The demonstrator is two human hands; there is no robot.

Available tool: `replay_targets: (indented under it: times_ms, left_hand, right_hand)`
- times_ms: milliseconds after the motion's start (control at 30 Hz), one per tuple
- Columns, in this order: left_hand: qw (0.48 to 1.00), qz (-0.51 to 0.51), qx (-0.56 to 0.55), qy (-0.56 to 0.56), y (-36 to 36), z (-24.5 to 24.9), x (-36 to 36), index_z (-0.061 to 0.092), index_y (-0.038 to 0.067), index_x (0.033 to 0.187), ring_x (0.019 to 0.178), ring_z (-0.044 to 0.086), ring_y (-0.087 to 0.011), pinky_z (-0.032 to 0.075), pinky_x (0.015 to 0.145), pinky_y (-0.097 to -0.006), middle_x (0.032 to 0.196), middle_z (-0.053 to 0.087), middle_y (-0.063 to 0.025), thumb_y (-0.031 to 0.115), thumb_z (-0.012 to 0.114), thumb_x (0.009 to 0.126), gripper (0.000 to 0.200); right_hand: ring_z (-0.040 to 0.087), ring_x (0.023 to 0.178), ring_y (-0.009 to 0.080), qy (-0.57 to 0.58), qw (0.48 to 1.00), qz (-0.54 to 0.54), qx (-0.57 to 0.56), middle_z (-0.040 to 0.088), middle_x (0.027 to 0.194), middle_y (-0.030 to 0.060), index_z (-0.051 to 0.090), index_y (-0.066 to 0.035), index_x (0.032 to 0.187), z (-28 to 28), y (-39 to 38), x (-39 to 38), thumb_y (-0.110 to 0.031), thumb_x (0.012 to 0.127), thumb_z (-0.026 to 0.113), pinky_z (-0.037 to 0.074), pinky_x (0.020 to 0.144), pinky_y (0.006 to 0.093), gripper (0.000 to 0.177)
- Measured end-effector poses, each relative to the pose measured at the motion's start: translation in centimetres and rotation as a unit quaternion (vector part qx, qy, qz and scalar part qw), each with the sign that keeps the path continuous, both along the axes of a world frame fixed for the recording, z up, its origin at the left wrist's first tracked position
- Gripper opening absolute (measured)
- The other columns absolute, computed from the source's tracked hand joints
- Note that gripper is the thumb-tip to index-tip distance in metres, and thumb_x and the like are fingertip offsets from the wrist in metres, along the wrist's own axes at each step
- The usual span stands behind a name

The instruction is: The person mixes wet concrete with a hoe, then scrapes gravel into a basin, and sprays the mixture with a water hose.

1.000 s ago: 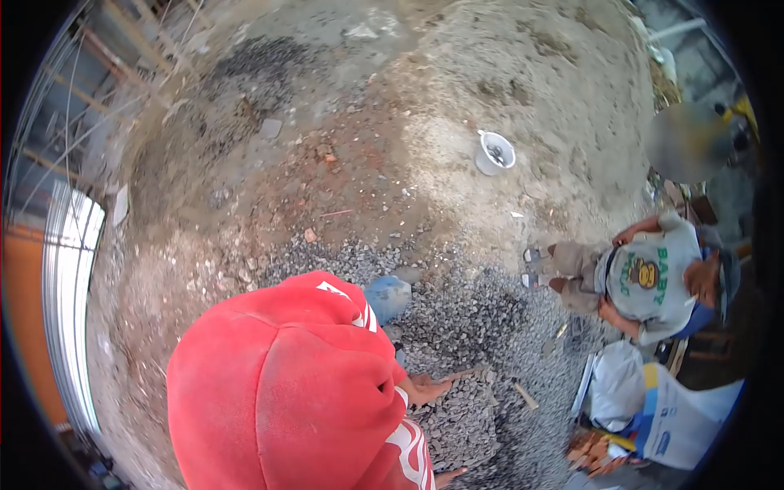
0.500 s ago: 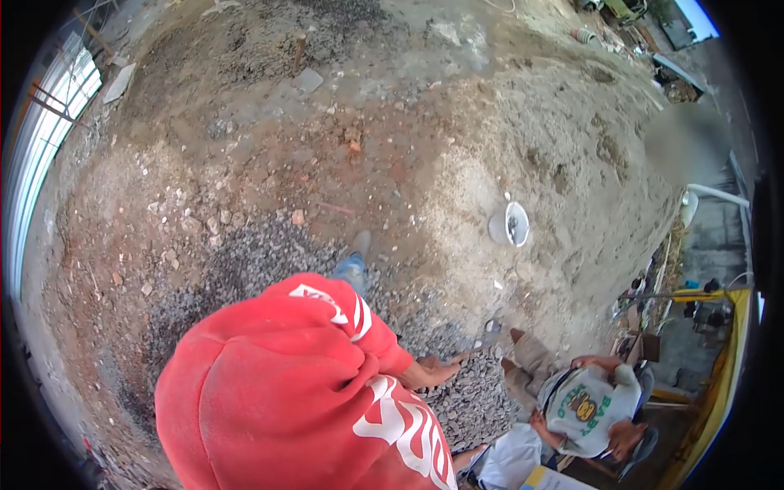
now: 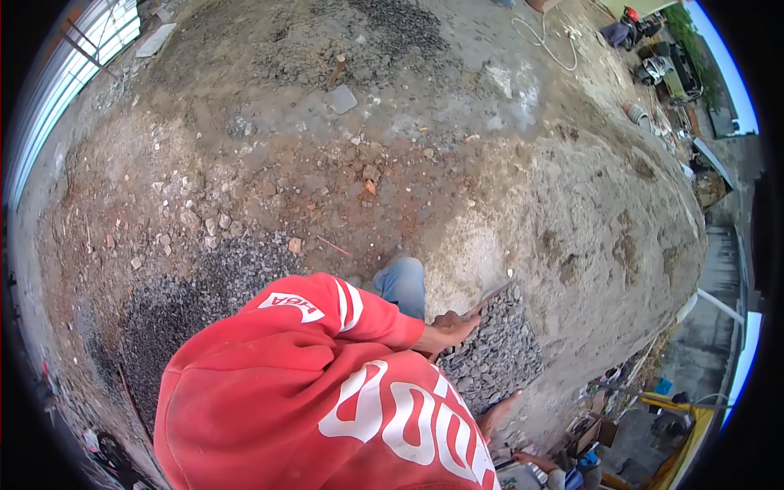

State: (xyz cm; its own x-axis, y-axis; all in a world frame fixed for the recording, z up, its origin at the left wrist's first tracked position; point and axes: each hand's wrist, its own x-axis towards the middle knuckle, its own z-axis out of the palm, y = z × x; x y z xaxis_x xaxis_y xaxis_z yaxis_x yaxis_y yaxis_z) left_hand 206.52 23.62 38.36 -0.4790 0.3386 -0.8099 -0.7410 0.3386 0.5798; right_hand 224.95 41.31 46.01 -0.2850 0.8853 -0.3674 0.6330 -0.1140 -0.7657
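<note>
Dark grey gravel [image 3: 498,347] fills a container whose thin brownish rim shows at its upper edge; most of the container is hidden. My left hand [image 3: 453,328], at the end of a red sleeve, is closed on the container's left side. On the lower right side, my right hand [image 3: 500,410] lies against the container with its fingers bent round the edge, partly hidden by my red sweatshirt [image 3: 327,392]. A bent leg in blue jeans [image 3: 402,287] shows just beyond my left forearm.
Gravel [image 3: 180,310] is heaped on the ground at left. A large sand mound [image 3: 604,229] rises at right. A flat slab [image 3: 341,99] and a hose [image 3: 543,41] lie farther off. A co-worker's arm [image 3: 535,461] shows at lower right, and another person [image 3: 625,28] is at upper right.
The gravel container and my hands have moved up and right in view. The white bucket is no longer visible, and the co-worker at lower right is now mostly hidden or out of view.
</note>
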Motion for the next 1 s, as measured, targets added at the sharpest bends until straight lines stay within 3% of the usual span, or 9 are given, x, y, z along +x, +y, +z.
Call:
replay_targets:
  times_ms: [167, 233, 367, 567, 667, 767, 900, 967, 1000]
  left_hand:
    - [0.995, 0.092, 0.005, -0.047, 1.4, -2.1, -12.1, 0.066, -0.002, 0.077, 0.063, 0.065, -0.0250, 0.050, 0.056, -0.0403, 0.063, 0.064, -0.0133, 0.070, 0.054, 0.070, 0.074]
    - [0.988, 0.134, 0.023, -0.071, 4.7, -3.6, -16.8, 0.066, -0.001, 0.078, 0.068, 0.065, -0.0258, 0.049, 0.059, -0.0399, 0.065, 0.064, -0.0134, 0.071, 0.054, 0.070, 0.074]
    - [0.987, 0.155, 0.014, -0.038, 5.3, -2.8, -26.6, 0.065, 0.001, 0.073, 0.064, 0.064, -0.0236, 0.047, 0.058, -0.0366, 0.064, 0.063, -0.0100, 0.070, 0.055, 0.070, 0.069]
    - [0.943, 0.304, -0.023, -0.137, 4.7, -2.7, -36.7, 0.059, 0.000, 0.081, 0.060, 0.061, -0.0173, 0.047, 0.054, -0.0334, 0.071, 0.061, -0.0062, 0.068, 0.056, 0.073, 0.068]
    - [0.918, 0.365, 0.007, -0.158, 4.0, -4.7, -40.6, 0.059, 0.000, 0.087, 0.059, 0.059, -0.0179, 0.047, 0.051, -0.0381, 0.072, 0.060, -0.0069, 0.067, 0.055, 0.075, 0.068]
    - [0.883, 0.441, 0.017, -0.161, 2.8, -6.1, -46.5, 0.061, 0.001, 0.085, 0.059, 0.059, -0.0184, 0.046, 0.045, -0.0439, 0.067, 0.060, -0.0077, 0.068, 0.054, 0.077, 0.067]
    - [0.867, 0.460, 0.056, -0.182, -0.6, -6.1, -55.6, 0.059, 0.000, 0.080, 0.055, 0.057, -0.0199, 0.047, 0.048, -0.0363, 0.066, 0.058, -0.0076, 0.063, 0.055, 0.078, 0.063]
    - [0.867, 0.475, 0.042, -0.142, -0.4, -7.1, -59.6, 0.061, -0.002, 0.083, 0.054, 0.059, -0.0204, 0.048, 0.049, -0.0370, 0.065, 0.059, -0.0085, 0.063, 0.055, 0.078, 0.065]
    - [0.832, 0.542, 0.029, -0.115, -0.9, -6.0, -61.6, 0.060, 0.001, 0.072, 0.050, 0.059, -0.0193, 0.045, 0.051, -0.0370, 0.065, 0.062, -0.0075, 0.067, 0.055, 0.077, 0.066]
  right_hand:
    - [0.050, 0.118, 0.0286, 0.081, 0.989, 0.107, -0.068, 0.050, 0.131, 0.0198, 0.042, 0.008, 0.134, -5.3, 7.1, -15.2, -0.064, 0.090, 0.039, 0.040, 0.099, 0.0387, 0.084]
    - [0.050, 0.117, 0.0287, -0.088, 0.992, 0.072, 0.057, 0.050, 0.132, 0.0195, 0.042, 0.010, 0.133, -7.9, 11.9, -20.7, -0.064, 0.090, 0.039, 0.038, 0.100, 0.0372, 0.085]
    - [0.050, 0.117, 0.0297, 0.046, 0.976, 0.207, -0.049, 0.049, 0.133, 0.0187, 0.040, 0.010, 0.134, -6.5, 14.6, -34.0, -0.066, 0.089, 0.038, 0.038, 0.101, 0.0365, 0.089]
    - [0.049, 0.074, 0.0269, -0.054, 0.944, 0.304, 0.114, 0.062, 0.080, 0.0188, 0.062, 0.015, 0.097, -7.6, 18.7, -51.2, -0.071, 0.088, 0.035, 0.041, 0.072, 0.0438, 0.090]
    - [0.039, 0.063, 0.0235, -0.174, 0.896, 0.374, 0.167, 0.047, 0.060, 0.0135, 0.051, 0.012, 0.065, -5.4, 15.6, -60.8, -0.070, 0.088, 0.036, 0.033, 0.059, 0.0453, 0.086]
    - [0.038, 0.063, 0.0217, -0.164, 0.872, 0.430, 0.166, 0.046, 0.059, 0.0130, 0.048, 0.011, 0.062, -6.7, 14.3, -69.6, -0.069, 0.089, 0.036, 0.033, 0.058, 0.0435, 0.085]
    - [0.050, 0.068, 0.0235, -0.089, 0.855, 0.489, 0.149, 0.060, 0.070, 0.0199, 0.062, 0.014, 0.080, -8.0, 11.4, -80.7, -0.068, 0.089, 0.036, 0.041, 0.066, 0.0427, 0.087]
    - [0.055, 0.076, 0.0260, -0.148, 0.809, 0.534, 0.196, 0.065, 0.080, 0.0230, 0.063, 0.015, 0.091, -9.3, 13.9, -86.2, -0.069, 0.089, 0.035, 0.043, 0.073, 0.0430, 0.089]
    - [0.056, 0.078, 0.0268, -0.163, 0.817, 0.517, 0.196, 0.065, 0.081, 0.0231, 0.063, 0.016, 0.091, -8.7, 11.8, -89.2, -0.069, 0.089, 0.034, 0.043, 0.074, 0.0435, 0.090]
